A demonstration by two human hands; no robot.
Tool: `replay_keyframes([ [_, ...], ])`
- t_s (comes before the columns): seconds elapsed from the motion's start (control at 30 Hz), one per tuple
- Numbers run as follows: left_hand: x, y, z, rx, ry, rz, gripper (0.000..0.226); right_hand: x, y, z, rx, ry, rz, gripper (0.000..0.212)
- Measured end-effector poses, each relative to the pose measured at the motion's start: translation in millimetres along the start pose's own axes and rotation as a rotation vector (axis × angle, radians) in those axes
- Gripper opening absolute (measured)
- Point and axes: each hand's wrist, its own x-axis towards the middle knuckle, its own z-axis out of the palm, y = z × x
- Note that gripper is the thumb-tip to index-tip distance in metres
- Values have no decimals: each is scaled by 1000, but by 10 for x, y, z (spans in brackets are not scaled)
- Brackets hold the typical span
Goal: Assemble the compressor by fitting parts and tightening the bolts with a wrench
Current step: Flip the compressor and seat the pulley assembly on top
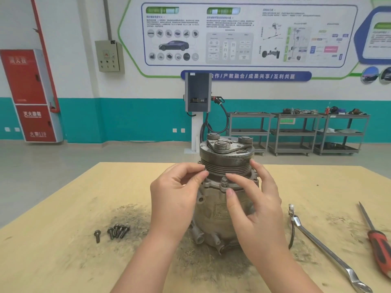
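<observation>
At the centre of the frame, the compressor [220,210] stands upright on the wooden table [63,250], its grooved pulley [226,163] on top. Both hands meet at the flange just under the pulley. The left hand [175,199] has its thumb and forefinger pinched together at the pulley's lower left edge; whatever they pinch is too small to make out. The right hand [254,208] has its fingers loosely spread against the front of the housing, fingertips touching the flange beside a seated bolt [224,180], gripping nothing.

Lower left of the compressor, loose bolts [118,230] lie in a small cluster on a dark stain, one a little apart from the rest. Right of the compressor lies a wrench [330,252], stretching toward the lower right corner. A screwdriver [374,240] with a red handle lies at the right edge, its handle cut off by the frame.

Across the upper right, shelf carts [296,132] stand by the teal wall; parts sit on their top shelves, too distant to identify. The hands hide much of the compressor's body and label.
</observation>
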Motion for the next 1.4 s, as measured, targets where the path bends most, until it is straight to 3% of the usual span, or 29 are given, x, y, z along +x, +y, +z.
replay_keyframes([
  [0.13, -15, -30, 18, 41, -40, 45, 28, -16, 5, 7, 28, -10, 39, 29],
  [0.33, -44, -74, -29, 135, -96, 69, 21, -3, 68, -1, 122, -41, 216, 67],
  [0.4, -31, -89, -26, 14, -103, -33, 13, -10, 79, 27, 122, -50, 233, 80],
  [0.53, 22, -202, 57, -107, -232, -324, 41, -21, 117, 114, 0, -48, 185, 104],
  [0.77, 11, -260, 36, 0, -249, -278, 43, -23, 245, 144, -106, -46, 132, 104],
  [0.87, -84, -294, 124, 241, -215, -201, 70, 13, 323, 93, -52, -98, 99, 101],
  [0.93, -166, -233, 193, 363, -143, -189, 82, 71, 393, 2, 99, -181, 183, 102],
  [1.07, -419, -32, 331, 540, -59, -123, 75, 157, 582, -194, 185, -206, 314, 106],
  [1.2, -240, -31, 105, 398, 69, -118, 33, 201, 757, -305, 199, -133, 420, 114],
  [1.3, 113, -381, -431, 617, 189, -406, 19, 192, 783, -283, 259, -129, 418, 109],
  [1.4, 230, -795, -956, 989, -113, -926, 27, 171, 773, -242, 283, -133, 403, 105],
])
